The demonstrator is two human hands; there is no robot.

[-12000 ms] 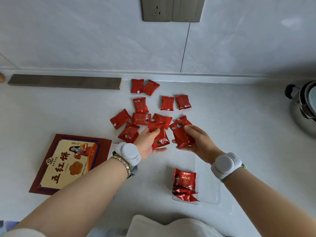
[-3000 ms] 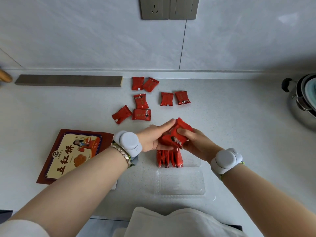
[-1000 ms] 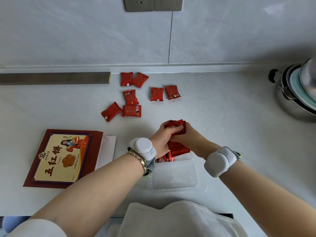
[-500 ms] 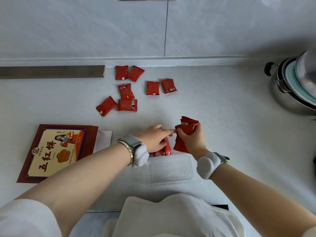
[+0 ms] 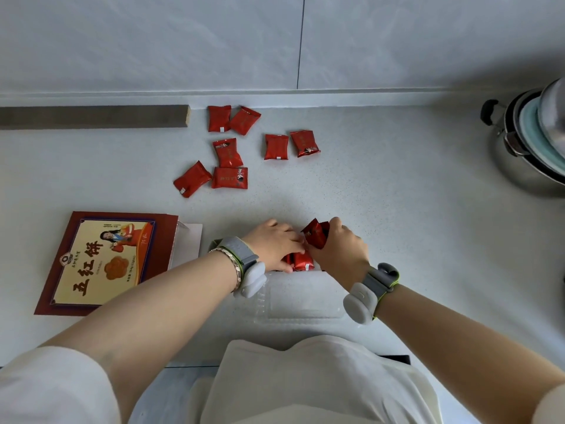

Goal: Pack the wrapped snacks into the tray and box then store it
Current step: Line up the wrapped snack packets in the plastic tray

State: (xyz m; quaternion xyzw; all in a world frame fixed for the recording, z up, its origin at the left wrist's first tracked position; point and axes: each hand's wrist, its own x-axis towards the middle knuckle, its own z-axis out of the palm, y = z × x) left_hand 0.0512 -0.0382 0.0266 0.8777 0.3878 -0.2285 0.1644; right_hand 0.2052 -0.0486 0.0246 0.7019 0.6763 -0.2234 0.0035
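A clear plastic tray [image 5: 305, 301] lies on the counter right in front of me. Red wrapped snacks [image 5: 302, 261] stand on edge in its far compartment, mostly hidden under my hands. My left hand [image 5: 276, 244] rests flat on those packed snacks, fingers pressing them. My right hand [image 5: 339, 250] is closed around a small bunch of red snacks [image 5: 316, 235] just above the tray's far right end. Several loose red snacks [image 5: 230, 177] lie scattered farther back on the counter. The flat red and yellow box [image 5: 105, 261] lies to the left of the tray.
A steel pot [image 5: 532, 142] with stacked lids stands at the right edge. A grey wooden strip [image 5: 91, 116] lies along the back wall at the left. A white sheet [image 5: 189, 243] pokes out from under the box. My white clothing [image 5: 305, 381] is at the counter's near edge.
The loose snacks on the counter have become fewer and the row in the tray has grown. In the last second my right hand moved its bunch right and down beside the packed row; the left pressed the row.
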